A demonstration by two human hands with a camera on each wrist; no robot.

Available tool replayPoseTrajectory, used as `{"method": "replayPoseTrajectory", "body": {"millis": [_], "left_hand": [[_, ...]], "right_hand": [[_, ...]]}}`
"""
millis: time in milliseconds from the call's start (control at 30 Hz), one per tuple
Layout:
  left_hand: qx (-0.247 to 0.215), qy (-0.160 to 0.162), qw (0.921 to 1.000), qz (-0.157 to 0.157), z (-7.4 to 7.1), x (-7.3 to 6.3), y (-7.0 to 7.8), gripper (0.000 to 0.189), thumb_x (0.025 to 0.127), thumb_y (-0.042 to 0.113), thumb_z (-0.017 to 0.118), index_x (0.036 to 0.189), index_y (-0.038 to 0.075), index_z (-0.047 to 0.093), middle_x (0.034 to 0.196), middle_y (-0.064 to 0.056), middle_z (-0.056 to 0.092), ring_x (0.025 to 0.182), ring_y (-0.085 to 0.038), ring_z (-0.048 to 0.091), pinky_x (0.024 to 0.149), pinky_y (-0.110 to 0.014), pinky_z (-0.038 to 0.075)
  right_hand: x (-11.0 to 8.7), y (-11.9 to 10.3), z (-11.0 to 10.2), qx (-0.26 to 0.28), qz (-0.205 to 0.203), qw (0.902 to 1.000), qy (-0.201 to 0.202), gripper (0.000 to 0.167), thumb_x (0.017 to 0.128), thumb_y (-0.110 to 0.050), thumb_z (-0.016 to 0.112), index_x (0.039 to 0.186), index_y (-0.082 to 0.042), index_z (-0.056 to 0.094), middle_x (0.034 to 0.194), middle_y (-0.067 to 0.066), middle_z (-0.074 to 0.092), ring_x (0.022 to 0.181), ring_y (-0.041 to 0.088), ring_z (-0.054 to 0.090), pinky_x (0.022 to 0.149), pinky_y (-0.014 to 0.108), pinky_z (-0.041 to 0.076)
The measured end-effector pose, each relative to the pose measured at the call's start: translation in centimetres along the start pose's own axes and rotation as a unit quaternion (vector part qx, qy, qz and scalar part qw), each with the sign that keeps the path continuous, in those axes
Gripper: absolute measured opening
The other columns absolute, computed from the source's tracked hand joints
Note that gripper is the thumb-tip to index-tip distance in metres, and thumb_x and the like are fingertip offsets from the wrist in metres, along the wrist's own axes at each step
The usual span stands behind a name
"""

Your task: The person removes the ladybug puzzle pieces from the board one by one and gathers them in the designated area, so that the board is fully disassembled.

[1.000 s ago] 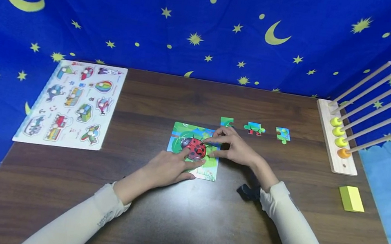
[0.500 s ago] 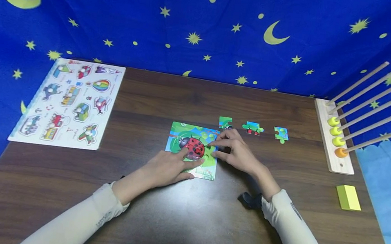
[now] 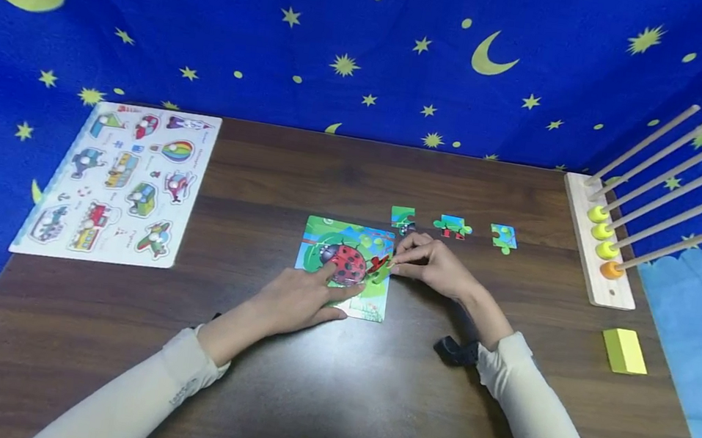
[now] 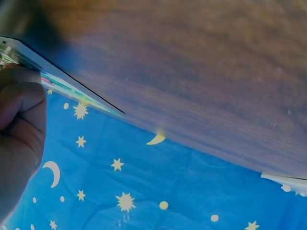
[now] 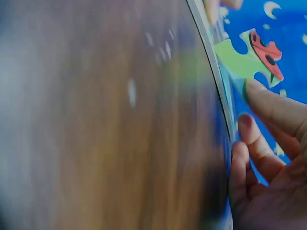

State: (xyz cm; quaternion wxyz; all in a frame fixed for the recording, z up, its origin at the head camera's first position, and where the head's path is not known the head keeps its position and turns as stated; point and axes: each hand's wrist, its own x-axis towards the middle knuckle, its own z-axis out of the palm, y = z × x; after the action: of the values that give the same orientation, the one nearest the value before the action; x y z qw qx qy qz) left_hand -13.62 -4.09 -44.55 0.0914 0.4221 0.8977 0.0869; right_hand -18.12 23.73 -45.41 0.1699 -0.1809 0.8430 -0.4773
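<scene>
1. Since the earlier frame, the right hand [image 3: 430, 265] has tipped up a green-and-red puzzle piece [image 5: 249, 61], pinching it between finger and thumb at the right edge of the puzzle board [image 3: 371, 310]; whether it still touches the board, I can't tell.
2. The left hand [image 3: 293, 302] lies on the board, fingers extended, gripping nothing.
3. The tilt suggests this piece is coming out.
4. Beyond the board, three loose pieces [image 3: 453, 225] lie in a row.
</scene>
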Motion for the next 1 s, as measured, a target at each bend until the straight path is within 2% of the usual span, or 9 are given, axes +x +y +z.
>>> {"method": "replayPoseTrajectory", "body": {"millis": [167, 267, 433, 533, 667, 833, 1000], "left_hand": [[-0.007, -0.008, 0.9999, -0.005, 0.1, -0.2, -0.2, 0.050, 0.100, 0.053, 0.050, 0.147, 0.036, 0.048, 0.130, -0.017, 0.057, 0.056, -0.015, 0.057, 0.046, -0.029, 0.040], [-0.008, -0.001, 1.0000, -0.003, 0.3, -0.3, -0.2, 0.050, 0.100, 0.053, 0.050, 0.147, 0.036, 0.048, 0.129, -0.017, 0.057, 0.053, -0.014, 0.054, 0.047, -0.030, 0.040], [-0.013, 0.003, 0.9999, -0.007, 0.5, -0.3, -0.1, 0.050, 0.099, 0.054, 0.051, 0.146, 0.036, 0.049, 0.129, -0.016, 0.057, 0.047, -0.012, 0.045, 0.046, -0.029, 0.038], [-0.013, 0.003, 0.9999, -0.007, 0.4, -0.3, 0.0, 0.050, 0.099, 0.054, 0.051, 0.146, 0.036, 0.049, 0.132, -0.017, 0.056, 0.045, -0.011, 0.043, 0.045, -0.028, 0.036], [-0.010, 0.005, 0.9999, -0.004, 0.3, -0.2, 0.2, 0.050, 0.099, 0.053, 0.051, 0.146, 0.036, 0.049, 0.135, -0.018, 0.056, 0.046, -0.011, 0.045, 0.044, -0.027, 0.036], [-0.011, 0.002, 0.9999, -0.008, 0.2, -0.2, 0.2, 0.050, 0.100, 0.053, 0.051, 0.147, 0.035, 0.048, 0.138, -0.019, 0.054, 0.051, -0.016, 0.054, 0.048, -0.030, 0.042], [-0.014, -0.004, 0.9998, -0.014, 0.1, -0.3, 0.1, 0.050, 0.100, 0.053, 0.050, 0.147, 0.035, 0.048, 0.140, -0.020, 0.053, 0.057, -0.019, 0.061, 0.049, -0.031, 0.044]], "right_hand": [[1.4, -1.2, 0.2, -0.080, -0.019, 0.9956, -0.046, 0.010, 0.093, -0.012, 0.069, 0.093, -0.009, 0.079, 0.100, 0.004, 0.059, 0.103, 0.020, 0.046, 0.090, 0.039, 0.039], [2.3, -2.0, -0.2, -0.104, -0.025, 0.9907, -0.084, 0.014, 0.095, -0.008, 0.066, 0.085, -0.007, 0.076, 0.090, 0.003, 0.057, 0.094, 0.020, 0.044, 0.086, 0.039, 0.037], [3.8, -3.6, -0.6, -0.184, -0.034, 0.9748, -0.121, 0.014, 0.090, -0.004, 0.069, 0.077, -0.006, 0.072, 0.077, 0.001, 0.060, 0.084, 0.019, 0.047, 0.085, 0.038, 0.039], [3.9, -4.3, -0.2, -0.245, -0.019, 0.9635, -0.106, 0.005, 0.085, -0.011, 0.077, 0.082, -0.008, 0.073, 0.086, 0.002, 0.064, 0.092, 0.021, 0.052, 0.092, 0.042, 0.041], [3.0, -4.4, 0.5, -0.275, 0.001, 0.9590, -0.070, 0.018, 0.080, -0.020, 0.083, 0.090, -0.009, 0.073, 0.099, 0.006, 0.063, 0.106, 0.027, 0.050, 0.099, 0.046, 0.039], [1.6, -3.9, 1.2, -0.283, -0.025, 0.9585, -0.022, 0.029, 0.081, -0.023, 0.083, 0.103, -0.008, 0.073, 0.106, 0.007, 0.061, 0.108, 0.026, 0.046, 0.093, 0.045, 0.043], [0.5, -3.3, 2.0, -0.324, -0.059, 0.9442, 0.017, 0.043, 0.080, -0.029, 0.084, 0.114, -0.005, 0.071, 0.112, 0.009, 0.059, 0.108, 0.026, 0.047, 0.092, 0.044, 0.044]]}}
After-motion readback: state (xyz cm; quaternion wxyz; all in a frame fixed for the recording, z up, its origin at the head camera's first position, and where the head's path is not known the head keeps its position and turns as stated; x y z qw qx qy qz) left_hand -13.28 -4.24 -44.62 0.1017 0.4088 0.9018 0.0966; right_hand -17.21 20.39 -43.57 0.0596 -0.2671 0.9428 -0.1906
